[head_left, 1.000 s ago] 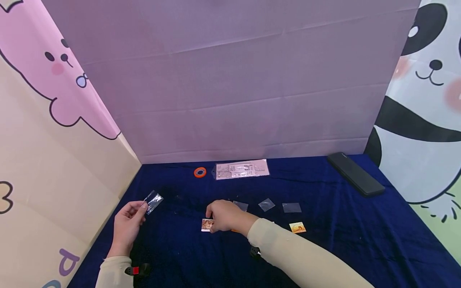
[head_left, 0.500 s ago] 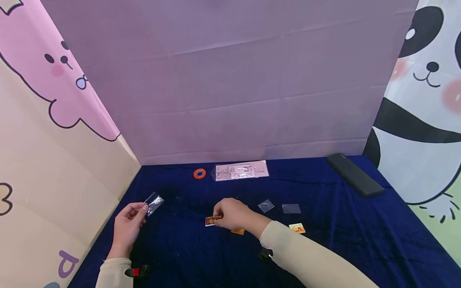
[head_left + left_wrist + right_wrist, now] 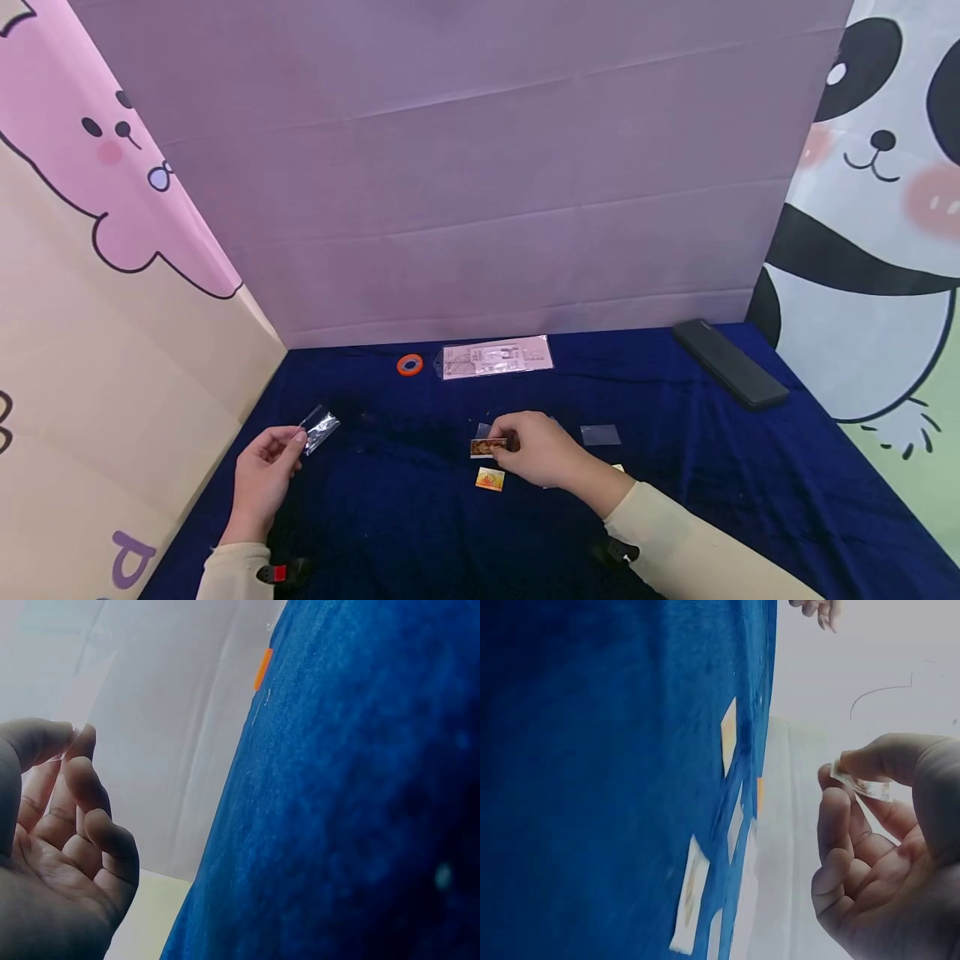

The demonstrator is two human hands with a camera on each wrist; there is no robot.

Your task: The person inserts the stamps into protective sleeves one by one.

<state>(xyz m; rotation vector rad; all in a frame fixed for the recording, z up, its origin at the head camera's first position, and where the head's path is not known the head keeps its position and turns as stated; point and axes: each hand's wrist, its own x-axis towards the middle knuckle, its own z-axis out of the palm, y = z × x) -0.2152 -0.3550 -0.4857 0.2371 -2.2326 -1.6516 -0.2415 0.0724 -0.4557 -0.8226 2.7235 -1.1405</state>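
Between thumb and forefinger, my left hand (image 3: 260,479) pinches a small clear plastic sleeve (image 3: 321,428) above the cloth at the left. My right hand (image 3: 542,450) pinches a small brown picture card (image 3: 482,448) by its right edge, lifted off the cloth; the right wrist view shows this card (image 3: 870,787) edge-on at the fingertips. A yellow-orange picture card (image 3: 490,478) lies on the cloth just in front of it. Behind the held card a clear plastic piece (image 3: 483,430) is partly hidden. Another card (image 3: 690,896) lies on the cloth in the right wrist view, mostly covered by my right hand in the head view.
A clear plastic piece (image 3: 600,435) lies right of my right hand. At the back are an orange tape roll (image 3: 409,364), a pink packet (image 3: 497,357) in clear wrap, and a black rectangular case (image 3: 729,364) at the right. Dark blue cloth (image 3: 375,533) covers the table.
My right hand has picked the brown card up from the cloth and carried it to the right, uncovering the yellow-orange card. My left hand stays nearly still with the sleeve.
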